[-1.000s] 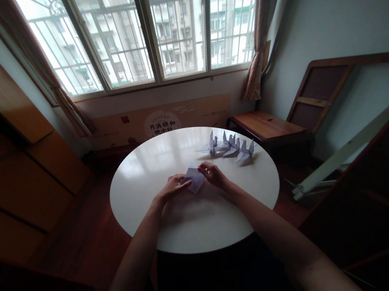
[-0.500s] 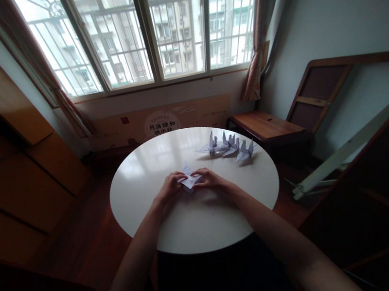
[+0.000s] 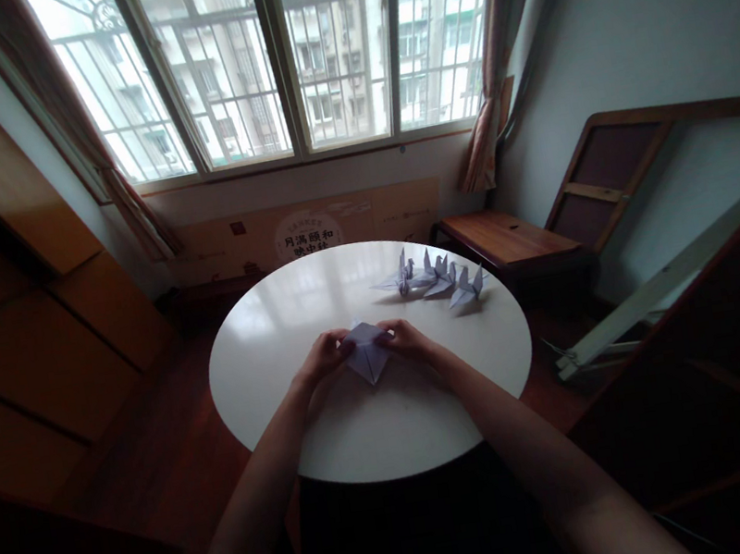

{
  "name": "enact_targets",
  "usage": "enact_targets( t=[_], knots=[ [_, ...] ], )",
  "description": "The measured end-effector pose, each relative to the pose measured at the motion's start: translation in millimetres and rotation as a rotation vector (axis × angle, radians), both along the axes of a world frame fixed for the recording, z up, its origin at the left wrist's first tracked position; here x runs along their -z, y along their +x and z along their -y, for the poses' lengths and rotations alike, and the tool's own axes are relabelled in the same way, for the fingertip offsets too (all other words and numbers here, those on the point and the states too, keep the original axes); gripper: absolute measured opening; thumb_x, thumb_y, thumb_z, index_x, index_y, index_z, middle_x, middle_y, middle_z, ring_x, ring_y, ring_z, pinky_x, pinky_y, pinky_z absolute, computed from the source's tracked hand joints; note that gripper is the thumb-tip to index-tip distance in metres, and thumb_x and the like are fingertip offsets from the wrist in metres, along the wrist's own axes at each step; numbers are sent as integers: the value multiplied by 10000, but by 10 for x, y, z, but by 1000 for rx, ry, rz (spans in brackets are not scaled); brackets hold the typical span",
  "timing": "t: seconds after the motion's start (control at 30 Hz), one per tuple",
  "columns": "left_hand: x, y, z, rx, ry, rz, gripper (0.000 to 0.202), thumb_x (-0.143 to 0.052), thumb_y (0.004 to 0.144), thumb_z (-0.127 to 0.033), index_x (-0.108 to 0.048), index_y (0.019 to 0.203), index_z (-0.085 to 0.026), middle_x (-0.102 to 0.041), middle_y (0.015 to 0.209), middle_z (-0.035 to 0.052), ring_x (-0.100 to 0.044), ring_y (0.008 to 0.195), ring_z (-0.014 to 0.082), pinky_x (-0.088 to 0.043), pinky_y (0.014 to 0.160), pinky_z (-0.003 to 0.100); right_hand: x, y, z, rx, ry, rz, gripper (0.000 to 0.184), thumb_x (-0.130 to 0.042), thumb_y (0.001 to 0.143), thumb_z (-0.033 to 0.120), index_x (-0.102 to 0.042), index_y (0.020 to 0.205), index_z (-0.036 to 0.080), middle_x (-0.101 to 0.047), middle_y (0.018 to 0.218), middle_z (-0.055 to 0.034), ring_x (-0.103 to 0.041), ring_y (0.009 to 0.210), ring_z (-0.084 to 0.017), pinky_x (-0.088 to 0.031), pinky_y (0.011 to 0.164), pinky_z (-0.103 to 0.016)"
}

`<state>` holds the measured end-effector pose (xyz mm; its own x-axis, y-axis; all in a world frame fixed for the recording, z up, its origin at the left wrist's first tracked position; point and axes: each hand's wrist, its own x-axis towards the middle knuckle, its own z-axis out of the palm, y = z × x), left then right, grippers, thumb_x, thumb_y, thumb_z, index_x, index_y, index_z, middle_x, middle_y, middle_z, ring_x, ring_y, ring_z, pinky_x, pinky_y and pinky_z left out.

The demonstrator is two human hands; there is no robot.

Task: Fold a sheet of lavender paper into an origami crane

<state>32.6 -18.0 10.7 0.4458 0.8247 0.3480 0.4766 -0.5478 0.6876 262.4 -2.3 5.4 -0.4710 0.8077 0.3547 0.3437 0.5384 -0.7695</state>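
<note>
A folded sheet of pale paper (image 3: 368, 352), diamond-shaped with a crease down its middle, is held up between my two hands over the table. My left hand (image 3: 328, 355) pinches its left corner between thumb and fingers. On the opposite corner, my right hand (image 3: 406, 340) has a like pinch. The paper's lower point faces me. Several folded paper cranes (image 3: 440, 275) stand bunched together at the far right of the tabletop, apart from both hands.
The round white table (image 3: 383, 448) lies right in front of me. Behind it, a printed cardboard panel (image 3: 394, 208) leans under the window. A wooden bench (image 3: 511, 236) stands beyond on the right, a wooden cabinet (image 3: 71, 212) on the left.
The paper's near face has changed from an opened-up fold to a smooth diamond, its lower point now reaching nearer to me. Both hands keep their pinch at its sides. The cranes have not moved.
</note>
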Motion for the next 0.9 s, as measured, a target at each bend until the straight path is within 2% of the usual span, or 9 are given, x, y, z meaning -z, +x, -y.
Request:
enact_targets(
  t=[0.2,0.37,0.5,0.57,0.67,0.73,0.8,0.9],
  knots=[
    [5,28,19,-21,-103,81,364,-624,788,-470,-704,805,-115,-662,732,38,-597,733,185,-484,653,262,-91,-1,51,-30,-99,-55,366,-622,724,492,-596,639,136,-543,590,10,-489,595,-126,-361,576,-226],
    [32,34,11,60,-182,145,418,-626,780,-518,-689,847,-111,-670,763,41,-602,742,180,-489,671,269,-139,0,99,-82,-227,-68,513,-552,736,634,-507,577,149,-444,529,27,-389,509,-92,-275,491,-214],
    [38,53,0,82,-183,142,435,-598,808,-529,-691,904,-116,-675,792,47,-608,758,177,-487,688,273,-126,-10,83,-76,-257,-86,520,-548,695,648,-437,525,169,-365,492,44,-319,486,-74,-227,469,-212],
    [12,72,-5,7,-117,122,439,-585,824,-517,-682,1016,-135,-674,828,52,-608,772,176,-488,705,284,-107,-23,61,-32,-244,-72,487,-543,680,608,-397,496,181,-324,473,49,-294,481,-71,-206,461,-211],
    [-63,94,2,-117,67,141,433,-561,856,-472,-631,1161,-173,-653,976,76,-606,852,176,-484,772,307,-81,-39,24,72,-197,-51,403,-513,678,504,-356,474,194,-298,464,49,-284,471,-71,-199,454,-213],
    [-121,93,20,-160,196,176,385,-507,898,-437,-626,1163,-184,-628,1051,91,-596,907,178,-473,822,325,-73,-38,6,158,-156,-38,354,-495,675,434,-340,459,200,-297,456,46,-296,461,-74,-203,453,-217],
    [-169,82,53,-200,301,174,338,-482,917,-409,-651,1107,-186,-624,1035,91,-586,932,185,-456,859,348,-72,-31,-6,270,-117,-15,324,-486,670,380,-341,441,202,-307,440,40,-323,456,-82,-212,458,-223],
    [-223,76,127,-247,412,61,280,-487,917,-381,-690,996,-204,-633,992,81,-571,972,206,-411,913,389,-78,-17,-10,445,-75,33,310,-491,672,348,-374,427,201,-356,428,23,-382,463,-104,-230,471,-235]
  ],
)
